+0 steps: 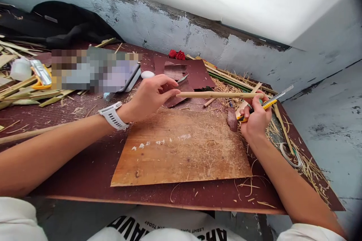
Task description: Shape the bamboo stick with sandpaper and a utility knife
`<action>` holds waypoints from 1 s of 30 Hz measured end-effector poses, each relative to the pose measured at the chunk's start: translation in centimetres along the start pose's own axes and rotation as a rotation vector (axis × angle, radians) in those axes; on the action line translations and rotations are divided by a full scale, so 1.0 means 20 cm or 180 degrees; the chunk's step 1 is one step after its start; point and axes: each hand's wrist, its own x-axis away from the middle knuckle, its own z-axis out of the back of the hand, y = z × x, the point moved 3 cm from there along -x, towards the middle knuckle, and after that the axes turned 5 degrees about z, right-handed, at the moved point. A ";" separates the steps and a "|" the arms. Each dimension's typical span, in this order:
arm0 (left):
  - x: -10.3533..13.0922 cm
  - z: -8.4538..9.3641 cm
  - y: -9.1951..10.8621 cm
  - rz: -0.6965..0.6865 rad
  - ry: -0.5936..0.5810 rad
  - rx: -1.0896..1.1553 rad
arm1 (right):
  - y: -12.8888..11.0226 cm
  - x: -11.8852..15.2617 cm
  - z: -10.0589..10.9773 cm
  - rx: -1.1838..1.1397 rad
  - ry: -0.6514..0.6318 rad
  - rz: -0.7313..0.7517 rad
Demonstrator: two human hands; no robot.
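A slim, pale wooden stick point(212, 94) spans level between my two hands above a worn wooden board point(181, 150). My left hand point(154, 92), with a white watch band on its wrist, pinches the stick's left end between thumb and fingers. My right hand point(256, 116) closes around the stick's right end. The same hand also holds a yellow and black utility knife point(268, 105), its blade extended up and to the right. Just left of the right hand, a small dark reddish-brown piece point(232, 119) lies at the board's edge.
Dark red sheets point(198, 73), red flowers point(180, 55) and a white oval object point(147, 74) sit behind the board. Bamboo strips and shavings point(226, 84) cover the right side. Another yellow cutter point(42, 73) lies left among strips. A tape roll point(291, 155) rests far right.
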 end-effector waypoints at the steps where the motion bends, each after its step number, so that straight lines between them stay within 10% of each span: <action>1: 0.00 0.00 0.00 -0.0074 -0.0017 -0.0085 | 0.01 0.00 0.00 0.0018 -0.0002 -0.0011; 12: 0.11 -0.07 0.17 -0.1210 -0.0833 -0.1631 | -0.05 0.15 -0.08 0.0204 -0.0707 0.0357; 24: 0.12 -0.08 0.07 -0.1145 -0.1101 -0.1780 | -0.07 0.17 -0.09 0.0373 -0.1006 0.0391; 30: 0.11 -0.11 0.14 -0.0572 -0.1250 -0.0471 | 0.00 0.14 -0.06 0.0428 -0.1137 0.0226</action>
